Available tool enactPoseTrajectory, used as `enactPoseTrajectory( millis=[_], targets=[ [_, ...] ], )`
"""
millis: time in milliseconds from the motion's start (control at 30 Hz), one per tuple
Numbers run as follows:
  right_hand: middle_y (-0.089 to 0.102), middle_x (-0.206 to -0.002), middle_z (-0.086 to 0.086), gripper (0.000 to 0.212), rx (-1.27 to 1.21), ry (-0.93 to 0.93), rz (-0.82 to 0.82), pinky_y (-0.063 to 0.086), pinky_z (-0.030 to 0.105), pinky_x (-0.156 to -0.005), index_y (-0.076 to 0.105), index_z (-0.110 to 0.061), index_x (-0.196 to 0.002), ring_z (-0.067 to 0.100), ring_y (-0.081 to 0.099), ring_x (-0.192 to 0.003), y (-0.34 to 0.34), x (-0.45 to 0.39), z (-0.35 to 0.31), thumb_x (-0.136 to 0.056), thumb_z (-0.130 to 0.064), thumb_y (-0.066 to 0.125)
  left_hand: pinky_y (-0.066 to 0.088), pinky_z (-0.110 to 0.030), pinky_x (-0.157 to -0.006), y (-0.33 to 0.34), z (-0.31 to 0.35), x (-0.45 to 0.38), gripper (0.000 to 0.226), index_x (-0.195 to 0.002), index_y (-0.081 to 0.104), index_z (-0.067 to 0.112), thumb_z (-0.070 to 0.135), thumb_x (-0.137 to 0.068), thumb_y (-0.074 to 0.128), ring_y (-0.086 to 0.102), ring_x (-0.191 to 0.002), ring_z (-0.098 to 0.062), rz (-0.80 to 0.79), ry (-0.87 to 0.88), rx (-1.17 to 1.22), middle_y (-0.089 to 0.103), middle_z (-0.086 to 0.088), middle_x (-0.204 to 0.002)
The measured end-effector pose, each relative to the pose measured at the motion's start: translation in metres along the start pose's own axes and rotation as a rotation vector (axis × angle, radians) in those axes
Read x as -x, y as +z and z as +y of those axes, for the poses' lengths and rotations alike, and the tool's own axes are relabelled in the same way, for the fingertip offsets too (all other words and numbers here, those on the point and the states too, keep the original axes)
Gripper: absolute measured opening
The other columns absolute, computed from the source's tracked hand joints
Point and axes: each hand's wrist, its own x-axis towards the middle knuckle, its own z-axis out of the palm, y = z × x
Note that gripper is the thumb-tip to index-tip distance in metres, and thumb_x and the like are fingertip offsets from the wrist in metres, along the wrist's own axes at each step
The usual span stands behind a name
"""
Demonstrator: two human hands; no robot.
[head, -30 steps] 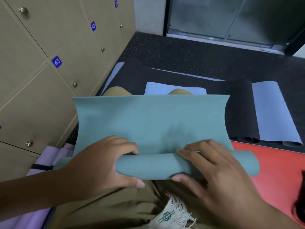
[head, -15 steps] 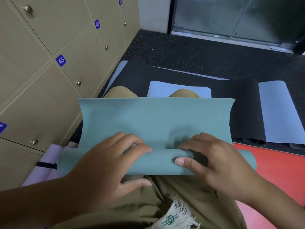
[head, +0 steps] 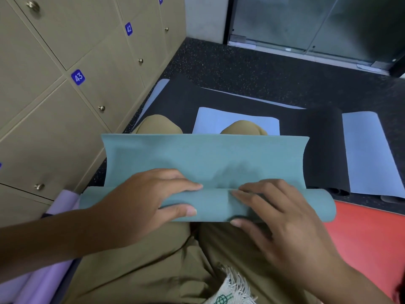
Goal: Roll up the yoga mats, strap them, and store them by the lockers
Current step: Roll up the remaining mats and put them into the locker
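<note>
Teal foam fills the middle of the head view: we have the teal yoga mat across our lap, its near end wound into a roll that lies crosswise over our thighs while the unrolled part runs up over our knees and ends at a straight far edge. Our left hand sits on the left half of the roll, its fingers curled over the top into the crease and the thumb pressed on the near side, so it grips the roll. Our right hand grips the right half in the same way, fingers over the top and thumb on the near face, though it is somewhat blurred. Beyond our knees, a black mat and a light blue mat lie spread on the dark speckled floor; the near ends of both are curled at the right. A red mat lies flat on the floor at our right, touching our leg. At the left, along the foot of the tan lockers numbered 42 and 43, we see a rolled lilac mat with a dark band around it.
</note>
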Motion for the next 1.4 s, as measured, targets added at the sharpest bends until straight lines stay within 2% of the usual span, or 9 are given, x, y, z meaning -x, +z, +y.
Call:
enactPoseTrajectory(
  millis=[167, 300, 400, 600, 733, 867, 1033, 1200, 1400],
  targets=[
    [0.064, -0.122, -0.007, 0.04, -0.061, 0.025, -0.025, 0.048, 0.037, -0.091, 0.069, -0.019, -0.128, 0.021, 0.059, -0.11, 0.006, -0.005, 0.005, -0.099, -0.045, 0.059, 0.039, -0.008, -0.094, -0.014, -0.009, -0.017, 0.056, -0.122, 0.07, 0.045, 0.074, -0.075, 0.056, 0.057, -0.112, 0.013, -0.069, -0.056, 0.112, 0.061, 0.039, -0.116],
    [0.064, -0.115, -0.013, 0.043, -0.122, 0.065, -0.106, 0.05, 0.034, -0.087, 0.069, -0.025, -0.127, 0.014, 0.058, -0.106, 0.001, -0.018, 0.013, -0.101, -0.053, 0.05, 0.035, -0.013, -0.1, -0.013, 0.0, -0.006, 0.053, -0.127, 0.067, 0.04, 0.069, -0.084, 0.054, 0.053, -0.115, 0.009, 0.0, 0.042, -0.068, 0.06, 0.029, -0.123],
    [0.063, -0.109, -0.017, 0.043, -0.152, 0.097, -0.168, 0.049, 0.028, -0.086, 0.069, -0.029, -0.124, 0.01, 0.058, -0.103, -0.002, -0.031, 0.018, -0.099, -0.058, 0.047, 0.041, -0.026, -0.099, -0.007, 0.009, 0.005, 0.051, -0.131, 0.068, 0.03, 0.059, -0.092, 0.054, 0.057, -0.118, -0.006, 0.075, 0.146, -0.19, 0.06, 0.017, -0.133],
    [0.064, -0.109, -0.023, 0.054, -0.207, 0.197, -0.335, 0.05, 0.035, -0.088, 0.065, -0.041, -0.12, 0.0, 0.054, -0.109, -0.004, -0.057, 0.036, -0.09, -0.074, 0.035, 0.043, -0.04, -0.103, 0.008, 0.008, 0.012, 0.056, -0.14, 0.062, 0.019, 0.05, -0.094, 0.054, 0.058, -0.128, -0.025, 0.135, 0.226, -0.385, 0.055, 0.0, -0.148],
    [0.067, -0.107, -0.024, 0.048, -0.215, 0.181, -0.254, 0.051, 0.033, -0.087, 0.068, -0.04, -0.116, -0.001, 0.055, -0.108, 0.0, -0.064, 0.038, -0.091, -0.071, 0.041, 0.04, -0.04, -0.107, 0.007, -0.004, 0.004, 0.06, -0.148, 0.054, 0.017, 0.05, -0.097, 0.051, 0.056, -0.132, -0.026, 0.085, 0.275, -0.456, 0.05, -0.003, -0.153],
    [0.066, -0.104, -0.019, 0.032, -0.213, 0.097, -0.067, 0.051, 0.032, -0.085, 0.071, -0.027, -0.112, 0.007, 0.058, -0.101, 0.001, -0.057, 0.035, -0.095, -0.051, 0.058, 0.038, -0.037, -0.109, 0.004, -0.011, -0.005, 0.066, -0.151, 0.049, 0.017, 0.055, -0.098, 0.049, 0.054, -0.135, -0.023, 0.069, 0.268, -0.418, 0.047, -0.001, -0.156],
    [0.066, -0.121, -0.005, 0.037, 0.017, 0.022, 0.064, 0.05, 0.042, -0.091, 0.071, -0.016, -0.122, 0.024, 0.061, -0.108, 0.012, -0.037, 0.028, -0.093, -0.037, 0.068, 0.037, -0.035, -0.112, 0.001, -0.029, -0.022, 0.071, -0.158, 0.036, 0.025, 0.063, -0.099, 0.046, 0.046, -0.14, -0.012, 0.019, 0.211, -0.316, 0.042, 0.008, -0.158],
    [0.064, -0.136, 0.003, 0.049, 0.086, 0.057, 0.105, 0.048, 0.046, -0.1, 0.065, -0.011, -0.137, 0.031, 0.059, -0.119, 0.027, -0.027, 0.027, -0.096, -0.038, 0.065, 0.036, -0.028, -0.107, -0.002, -0.031, -0.04, 0.065, -0.15, 0.05, 0.028, 0.064, -0.095, 0.048, 0.054, -0.128, -0.009, 0.041, 0.168, -0.287, 0.058, 0.013, -0.143],
    [0.064, -0.134, -0.005, 0.046, 0.003, 0.087, 0.071, 0.045, 0.042, -0.102, 0.064, -0.016, -0.137, 0.025, 0.059, -0.119, 0.032, -0.041, 0.039, -0.098, -0.039, 0.063, 0.05, -0.043, -0.096, 0.002, -0.025, -0.041, 0.049, -0.131, 0.067, 0.02, 0.044, -0.089, 0.066, 0.063, -0.116, -0.021, 0.233, 0.206, -0.37, 0.065, 0.005, -0.131]
  ],
)
